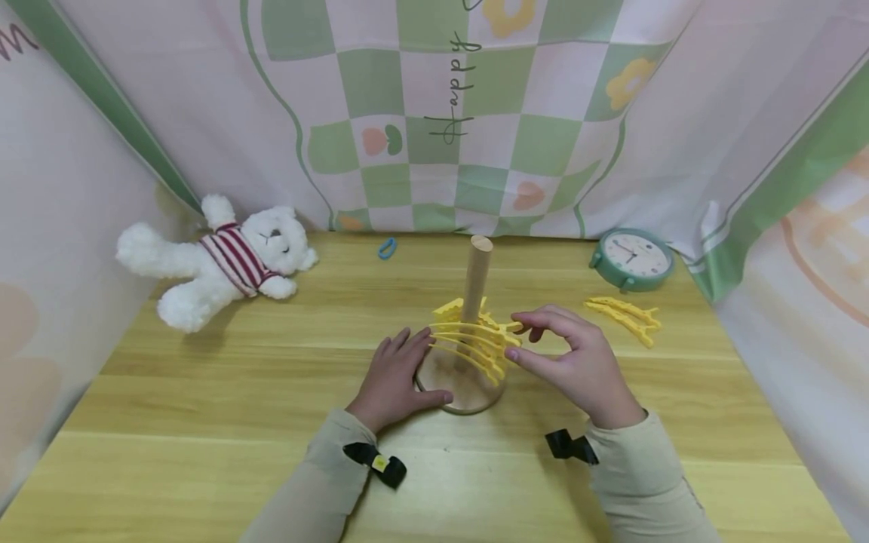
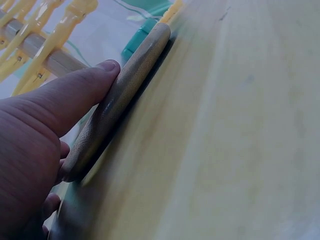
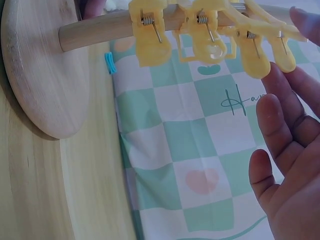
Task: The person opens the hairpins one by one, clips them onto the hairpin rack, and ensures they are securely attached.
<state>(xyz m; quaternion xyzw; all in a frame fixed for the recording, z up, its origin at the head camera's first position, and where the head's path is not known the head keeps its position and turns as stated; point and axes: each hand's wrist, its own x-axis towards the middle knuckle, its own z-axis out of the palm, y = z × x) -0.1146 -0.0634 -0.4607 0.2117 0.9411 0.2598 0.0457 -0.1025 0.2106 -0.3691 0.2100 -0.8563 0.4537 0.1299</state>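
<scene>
Your left hand [image 1: 394,381] lies spread along the round base [image 1: 468,394], thumb on its near rim. Your right hand [image 1: 577,358] pinches a yellow clip [image 1: 508,335] at its handle, beside the wooden post [image 1: 478,275]; other clips cluster there. Two loose clips [image 1: 624,317] lie right of you, near the clock [image 1: 634,258]. Bare tabletop [image 1: 224,400] stretches left; the curtain [image 1: 434,181] bounds the far edge.

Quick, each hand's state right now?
Left hand: closed, holding the round wooden base by its edge.
Right hand: closed, pinching a yellow clip.
</scene>
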